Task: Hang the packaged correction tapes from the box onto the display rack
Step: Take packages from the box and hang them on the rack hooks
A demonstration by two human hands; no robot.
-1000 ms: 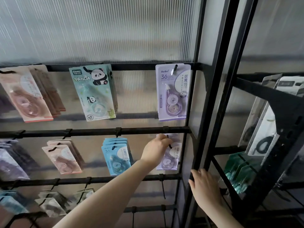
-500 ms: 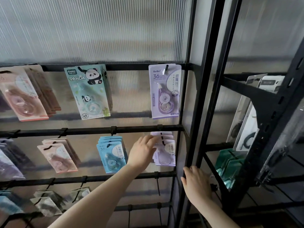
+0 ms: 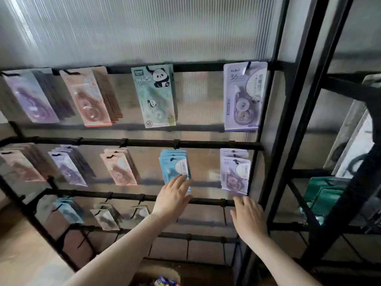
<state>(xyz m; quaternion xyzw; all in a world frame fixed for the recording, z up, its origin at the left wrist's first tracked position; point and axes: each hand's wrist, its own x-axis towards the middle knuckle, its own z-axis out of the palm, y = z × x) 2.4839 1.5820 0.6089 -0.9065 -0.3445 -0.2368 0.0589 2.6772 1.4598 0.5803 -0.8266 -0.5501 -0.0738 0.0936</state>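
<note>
Blue correction tapes (image 3: 175,168) against left fingers (image 3: 181,180)

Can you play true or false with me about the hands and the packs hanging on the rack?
1. The left hand touches the blue packs. True.
2. The right hand holds a pack. False: it holds nothing, fingers straight, below the purple packs.
3. The panda pack hangs on the top bar. True.
4. The panda pack is pink. False: it is pale green.
</note>
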